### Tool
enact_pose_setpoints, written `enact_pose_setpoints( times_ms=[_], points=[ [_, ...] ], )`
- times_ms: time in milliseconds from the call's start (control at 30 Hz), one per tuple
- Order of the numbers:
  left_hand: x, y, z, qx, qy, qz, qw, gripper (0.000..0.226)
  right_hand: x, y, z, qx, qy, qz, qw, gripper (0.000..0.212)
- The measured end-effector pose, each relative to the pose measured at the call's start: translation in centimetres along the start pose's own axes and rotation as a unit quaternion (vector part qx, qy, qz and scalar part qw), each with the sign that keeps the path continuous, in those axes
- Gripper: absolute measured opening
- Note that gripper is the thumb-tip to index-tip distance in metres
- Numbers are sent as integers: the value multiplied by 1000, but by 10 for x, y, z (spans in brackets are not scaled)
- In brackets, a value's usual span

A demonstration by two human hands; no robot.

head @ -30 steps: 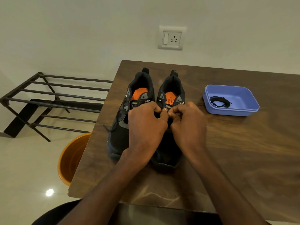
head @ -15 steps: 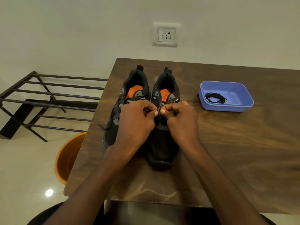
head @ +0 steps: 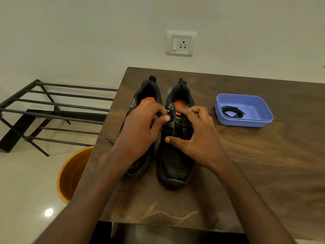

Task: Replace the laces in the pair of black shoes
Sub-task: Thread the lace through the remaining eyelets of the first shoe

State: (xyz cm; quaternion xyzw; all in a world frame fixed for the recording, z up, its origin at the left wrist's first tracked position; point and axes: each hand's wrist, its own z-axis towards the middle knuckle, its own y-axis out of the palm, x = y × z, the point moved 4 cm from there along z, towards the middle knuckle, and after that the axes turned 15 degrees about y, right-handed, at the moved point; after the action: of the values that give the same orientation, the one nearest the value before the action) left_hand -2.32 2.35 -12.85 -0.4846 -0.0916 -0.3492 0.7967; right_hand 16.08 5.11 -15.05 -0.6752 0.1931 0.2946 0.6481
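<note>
Shoes: 2 black, side by side on table point(head: 263, 164), toes toward the person | right shoe point(head: 175, 155) under both hands | left hand point(head: 140, 131) pinches near top eyelets, lace unclear | right hand point(head: 195, 138) spread, steadying the tongue | spare lace point(head: 232, 112) waits in blue tray point(head: 263, 120).

Dark wood-grain table point(head: 263, 164) with a soft sheen, matt black shoes point(head: 174, 162) with cloth-like uppers, smooth blue plastic tray point(head: 246, 121), dark metal rack point(head: 58, 110), glossy orange plastic bucket point(head: 70, 175), glossy pale floor tiles point(head: 26, 199)
</note>
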Motion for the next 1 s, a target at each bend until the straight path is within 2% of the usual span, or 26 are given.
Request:
enact_pose_setpoints(
  times_ms=[67, 133, 200, 233, 300, 333, 367, 400, 433, 467, 533, 600, 667, 700, 767, 800, 833, 867, 900, 933, 1000],
  points=[
    [-1, 14, -1, -66, 29, 68, 995, 10, 1, 0, 1, 7, 1, 1, 1000, 95],
    [1, 12, 1, -40, 36, 60, 997, 4, 2, 0, 2, 6, 2, 3, 1000, 96],
    [8, 1, 4, 61, 19, -57, 996, 3, 3, 1, 2, 4, 1, -1, 1000, 94],
    [11, -7, 6, 127, -15, -157, 979, 7, 3, 0, 3, 4, 2, -2, 1000, 93],
    [11, -19, 8, 227, -79, -350, 906, 15, 4, 0, 3, 2, 4, 0, 1000, 93],
    [9, -22, 9, 242, -90, -379, 889, 14, 5, 0, 4, 0, 5, 2, 1000, 93],
    [8, -24, 10, 226, -92, -341, 908, 10, 5, 0, 3, -1, 4, 5, 1000, 93],
    [9, -20, 10, 183, -82, -259, 945, 15, 6, 1, 4, 0, 2, 8, 1000, 92],
    [11, -13, 8, 120, -59, -159, 978, 25, 6, 1, 4, 3, -1, 10, 1000, 92],
    [12, -4, 6, 62, -31, -75, 995, 30, 6, 1, 4, 4, -5, 11, 1000, 92],
    [11, 10, 4, -11, 17, 26, 999, 19, 6, 1, 4, 5, -8, 11, 1000, 92],
    [7, 13, 4, -17, 32, 49, 998, 5, 8, 1, 5, 5, -6, 10, 1000, 92],
    [7, 4, 6, 53, 15, -27, 998, 6, 8, 1, 5, 0, -6, 8, 1000, 91],
    [6, -4, 7, 111, -19, -122, 986, 11, 8, 1, 5, -3, -5, 7, 1000, 91],
    [6, -18, 9, 215, -91, -321, 918, 21, 8, 1, 5, -8, -2, 7, 1000, 90],
    [4, -21, 9, 236, -106, -363, 895, 21, 8, 1, 5, -7, -1, 7, 1000, 91],
    [3, -22, 9, 226, -105, -345, 905, 17, 8, 1, 5, -6, 0, 7, 1000, 91],
    [3, -20, 9, 185, -89, -282, 937, 10, 8, 2, 6, -5, 0, 7, 1000, 91],
    [4, -15, 8, 113, -59, -191, 973, 8, 9, 2, 5, -3, -2, 9, 1000, 91],
    [4, -8, 6, 37, -25, -97, 994, 15, 9, 2, 5, -1, -4, 12, 1000, 91],
    [3, 7, 4, -67, 27, 15, 997, 17, 9, 3, 6, -1, -7, 15, 1000, 92]
  ],
)
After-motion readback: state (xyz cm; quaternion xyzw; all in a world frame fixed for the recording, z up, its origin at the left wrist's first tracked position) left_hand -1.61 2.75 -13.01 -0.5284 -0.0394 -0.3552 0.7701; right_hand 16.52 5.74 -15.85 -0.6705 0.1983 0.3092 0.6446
